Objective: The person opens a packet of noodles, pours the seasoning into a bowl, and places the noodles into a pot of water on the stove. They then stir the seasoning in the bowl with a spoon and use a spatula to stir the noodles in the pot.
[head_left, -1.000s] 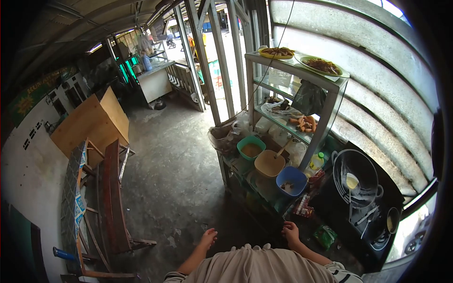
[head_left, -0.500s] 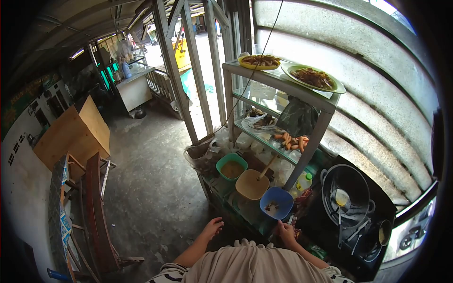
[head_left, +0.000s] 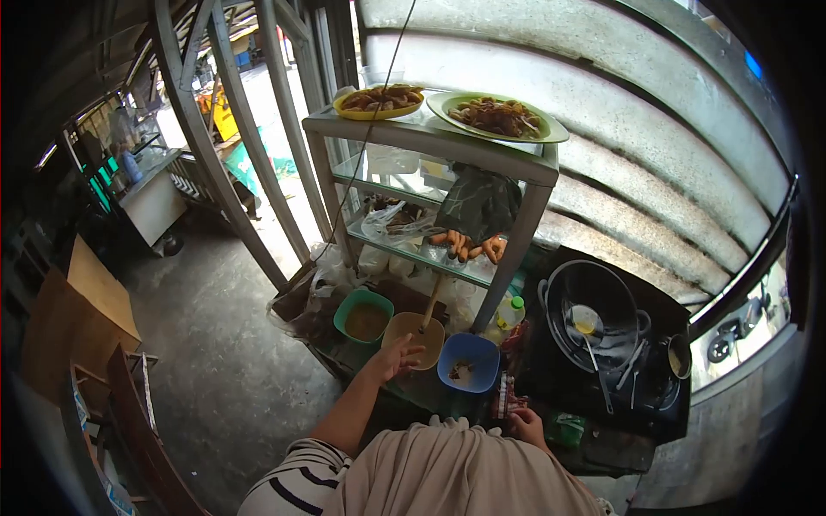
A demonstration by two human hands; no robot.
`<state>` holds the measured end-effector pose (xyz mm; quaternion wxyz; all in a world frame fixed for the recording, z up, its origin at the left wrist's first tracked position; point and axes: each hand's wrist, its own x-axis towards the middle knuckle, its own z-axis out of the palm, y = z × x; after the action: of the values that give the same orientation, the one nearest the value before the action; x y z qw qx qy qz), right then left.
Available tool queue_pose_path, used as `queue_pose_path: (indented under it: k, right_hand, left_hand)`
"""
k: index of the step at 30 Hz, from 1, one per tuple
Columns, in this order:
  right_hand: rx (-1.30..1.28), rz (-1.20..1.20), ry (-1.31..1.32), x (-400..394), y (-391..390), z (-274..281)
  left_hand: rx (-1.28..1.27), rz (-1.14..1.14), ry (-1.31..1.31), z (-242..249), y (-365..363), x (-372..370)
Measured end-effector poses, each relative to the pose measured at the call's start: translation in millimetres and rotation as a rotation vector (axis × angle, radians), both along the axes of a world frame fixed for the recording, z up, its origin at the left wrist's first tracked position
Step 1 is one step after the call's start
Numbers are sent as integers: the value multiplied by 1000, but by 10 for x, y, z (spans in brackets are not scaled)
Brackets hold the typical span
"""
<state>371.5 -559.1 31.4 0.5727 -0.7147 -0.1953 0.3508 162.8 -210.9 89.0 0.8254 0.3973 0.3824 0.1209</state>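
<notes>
My left hand [head_left: 398, 358] is over the near left edge of the beige bowl [head_left: 434, 352], its fingers apart and empty. A wooden handle [head_left: 432, 301] stands tilted in that bowl. To its left is a green bowl [head_left: 365, 316] of brownish liquid; to its right, a blue bowl [head_left: 469, 363] has a little white and reddish stuff at the bottom. My right hand [head_left: 527, 426] is low, in front of my body, by the red packets [head_left: 509, 397]. Its fingers are bent together, and whether anything small is between them is hidden.
A glass shelf case [head_left: 540, 168] stands behind the bowls, with a yellow plate [head_left: 344, 105] and a green plate [head_left: 557, 135] of food on top. Right of it are a wok [head_left: 632, 301] holding a ladle [head_left: 586, 321], and a small pan [head_left: 679, 357]. Wooden benches [head_left: 142, 430] stand at left.
The view has turned to the right. My left hand has moved forward to the beige bowl. My right hand has gone from the blue bowl's near edge to beside the red packets.
</notes>
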Motion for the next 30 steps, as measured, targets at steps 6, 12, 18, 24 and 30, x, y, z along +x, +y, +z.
queue_pose_path:
  k: [6,12,18,24,30]
  right_hand:
    - [6,-272,158,-416,102,-120]
    - [-12,-403,173,-933,338,-8]
    - [-33,-575,193,-1456,304,-31]
    - [-49,-639,201,-1885,228,-25]
    - [-44,-675,168,-2095,188,-49]
  left_hand:
    - [-364,-257,-129,-89,431,349]
    - [-536,-246,-120,-221,637,456]
    - [-631,-326,-38,-368,706,706]
    - [-509,-426,7,-310,574,881]
    - [-468,-506,-227,-582,856,888]
